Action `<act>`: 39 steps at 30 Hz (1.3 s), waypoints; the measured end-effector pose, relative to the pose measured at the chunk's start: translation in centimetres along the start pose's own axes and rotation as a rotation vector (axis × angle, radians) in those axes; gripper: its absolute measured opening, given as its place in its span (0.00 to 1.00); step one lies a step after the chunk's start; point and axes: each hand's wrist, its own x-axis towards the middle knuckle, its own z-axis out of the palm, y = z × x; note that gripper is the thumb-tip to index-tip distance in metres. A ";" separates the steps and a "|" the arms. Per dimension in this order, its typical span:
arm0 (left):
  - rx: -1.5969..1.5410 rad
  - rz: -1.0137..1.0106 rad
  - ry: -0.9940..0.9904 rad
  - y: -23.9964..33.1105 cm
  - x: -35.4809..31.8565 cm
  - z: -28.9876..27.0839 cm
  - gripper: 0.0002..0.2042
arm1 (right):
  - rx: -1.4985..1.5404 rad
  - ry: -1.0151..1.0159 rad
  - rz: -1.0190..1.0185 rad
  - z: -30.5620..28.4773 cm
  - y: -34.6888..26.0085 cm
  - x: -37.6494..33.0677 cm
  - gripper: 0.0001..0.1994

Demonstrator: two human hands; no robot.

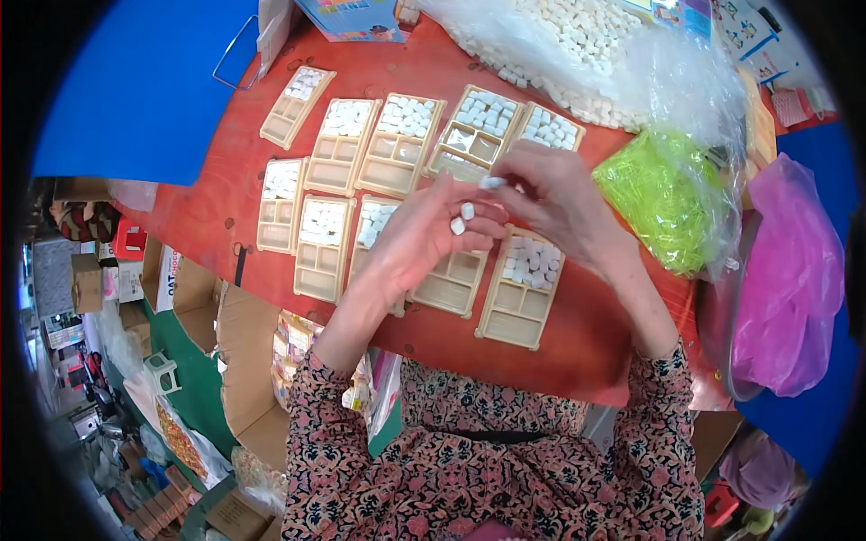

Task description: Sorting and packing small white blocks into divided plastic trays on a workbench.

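My left hand (428, 230) is turned palm up above the trays, and two small white cube-shaped pieces (466, 211) lie on its half-curled fingers. Close beside its fingertips, my right hand (561, 200) pinches another white piece (492, 182) between thumb and finger. Under and around both hands stand several beige compartment trays. The large compartment of a tray near my right wrist (515, 311) is filled with white pieces, while its smaller compartments are bare. Another tray (448, 281) is partly hidden by my left hand. A tray at the back (469, 137) also holds white pieces.
A big clear bag of loose white pieces (586, 45) lies open at the back. To the right are a bag of lime-green items (663, 203) and a pink plastic bag (787, 279). An open cardboard box (257, 361) stands below the red table's (216, 225) left edge.
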 end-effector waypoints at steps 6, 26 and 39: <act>-0.319 0.070 0.016 -1.5 0.7 -0.9 0.16 | -0.035 -0.075 -0.114 1.1 -0.9 -0.1 0.05; 0.096 0.221 0.376 4.8 -2.0 -2.9 0.09 | 0.045 0.240 0.085 -0.1 2.0 4.4 0.06; 1.141 0.539 0.277 5.7 7.7 -3.9 0.09 | -0.036 0.258 0.253 -0.7 6.3 5.2 0.06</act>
